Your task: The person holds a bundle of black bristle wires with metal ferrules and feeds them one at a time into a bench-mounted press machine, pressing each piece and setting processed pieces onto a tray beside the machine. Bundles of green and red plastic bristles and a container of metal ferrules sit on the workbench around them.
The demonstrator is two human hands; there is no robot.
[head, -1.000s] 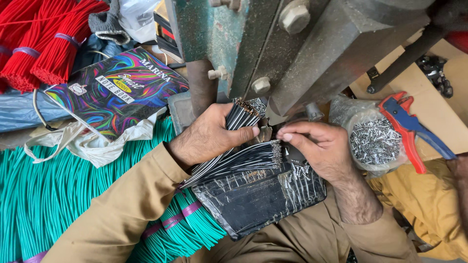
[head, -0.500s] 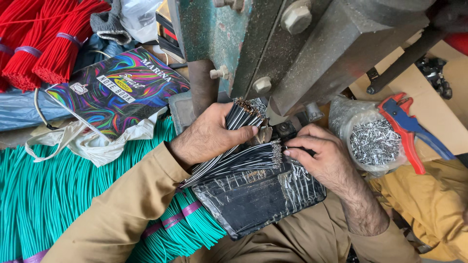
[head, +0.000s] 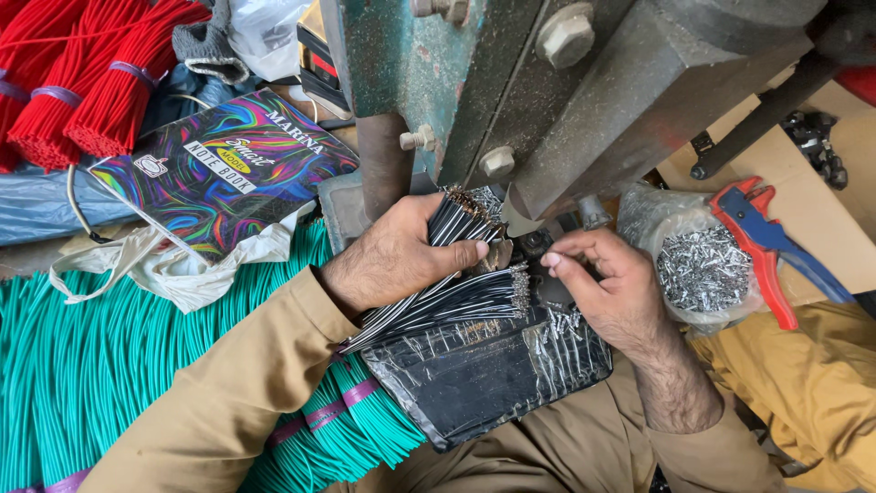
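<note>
My left hand [head: 397,260] grips a bundle of short black wires [head: 456,297], their stripped ends pointing toward the base of a heavy metal press [head: 584,100]. My right hand [head: 611,292] is at the press's die, fingers pinched together close to the machine; whether it holds a single wire or a terminal is too small to tell. Under both hands lies a black plastic-wrapped pad [head: 484,374] on my lap.
A clear bag of small metal terminals [head: 703,269] lies right of my right hand, with red-and-blue crimping pliers [head: 766,246] beside it. Teal wire bundles [head: 109,374] fill the left, red wire bundles [head: 100,82] the top left, and a colourful notebook [head: 219,173] lies between them.
My right hand has moved up and right, from the wire ends toward the press's die. The left hand keeps the bundle in nearly the same place.
</note>
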